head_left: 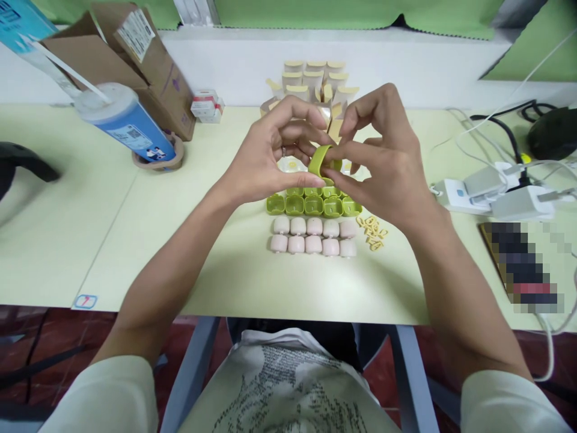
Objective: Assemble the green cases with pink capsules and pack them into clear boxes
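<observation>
Both hands are raised over the table, meeting at one small green plastic shell point(319, 161). My left hand point(274, 150) grips its left side, thumb below and fingers behind. From the right, my right hand point(383, 156) pinches the shell's other side with thumb and forefinger. Beneath the hands stand rows of similar green shells point(294, 205), hollow side up. Nearer to me lie two rows of pale pink rounded pieces point(314, 245). A small heap of yellow loop-shaped parts point(373, 233) sits to their right. Some clear-and-yellow pieces point(291, 165) behind the hands are mostly hidden.
Small open cartons point(311, 78) stand at the back by the wall. On the left are a blue canister point(130, 129), a cardboard box point(166, 96) and a small white box point(206, 106). White chargers with cables point(464, 195) and a pixelated phone-like object point(518, 264) lie right.
</observation>
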`<state>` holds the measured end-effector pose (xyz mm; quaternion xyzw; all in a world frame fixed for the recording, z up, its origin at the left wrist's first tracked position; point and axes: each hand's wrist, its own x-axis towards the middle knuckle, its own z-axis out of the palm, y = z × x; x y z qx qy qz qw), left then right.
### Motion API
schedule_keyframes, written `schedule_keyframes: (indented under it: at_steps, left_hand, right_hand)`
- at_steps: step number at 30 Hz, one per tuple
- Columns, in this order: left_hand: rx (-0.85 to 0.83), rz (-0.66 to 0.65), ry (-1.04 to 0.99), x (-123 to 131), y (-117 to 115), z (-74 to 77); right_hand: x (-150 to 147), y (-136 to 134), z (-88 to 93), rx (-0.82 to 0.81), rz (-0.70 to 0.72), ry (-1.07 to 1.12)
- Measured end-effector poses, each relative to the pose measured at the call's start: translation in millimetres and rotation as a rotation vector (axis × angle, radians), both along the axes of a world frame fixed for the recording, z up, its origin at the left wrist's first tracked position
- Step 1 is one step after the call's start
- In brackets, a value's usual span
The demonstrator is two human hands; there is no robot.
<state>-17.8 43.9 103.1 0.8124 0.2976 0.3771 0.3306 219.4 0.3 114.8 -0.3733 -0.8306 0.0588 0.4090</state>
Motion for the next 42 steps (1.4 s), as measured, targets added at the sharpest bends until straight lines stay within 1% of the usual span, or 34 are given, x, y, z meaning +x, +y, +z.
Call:
schedule_keyframes:
  at_steps: [3,5,7,10,12,14,16,19,22,25,28,34,39,42]
  left_hand:
    - [-0.004,-0.029,-0.084,-1,2,2.0]
    - [0.025,-0.018,-0.107,-2,2,4.0]
    - [0.069,0.001,-0.098,-2,1,5.4]
    - [0.140,0.002,-0.107,1,-4,5.1]
    - [0.154,0.054,-0.059,3,-7,4.0]
    - [0.154,0.126,0.012,4,-8,2.8]
    - [0.159,0.155,0.041,4,-8,1.5]
    - [0.162,0.152,0.043,5,-7,-0.5]
    - [0.162,0.132,0.039,6,-6,-2.3]
    - [0.157,0.131,0.054,5,-5,-2.4]
    - [0.157,0.136,0.071,2,-4,-0.8]
    - [0.179,0.079,-0.026,-3,-4,2.4]
    - [0.072,0.122,-0.092,-3,-5,7.5]
    - [-0.053,0.106,-0.160,0,-1,6.6]
  right_hand:
    - [7,4,3.4,-0.082,0.021,0.118]
    - [11,6,5.6,-0.162,0.016,0.270]
    - [12,8,5.6,-0.330,0.045,0.413]
    - [10,11,1.2,-0.629,0.175,0.479]
    - [7,13,-2.8,-0.712,0.238,0.504]
    - [4,15,-7.4,-0.727,0.258,0.561]
    - [3,19,-12.6,-0.726,0.249,0.609]
    - [0,23,-20.6,-0.677,0.225,0.639]
    - [-5,22,-24.6,-0.606,0.192,0.637]
    - [-9,17,-23.4,-0.577,0.151,0.625]
    - [-10,16,-20.6,-0.591,0.147,0.611]
    - [-12,15,-16.1,-0.612,0.178,0.624]
    - [-10,13,-15.5,-0.615,0.257,0.793]
    - [-4,20,-21.3,-0.692,0.303,0.791]
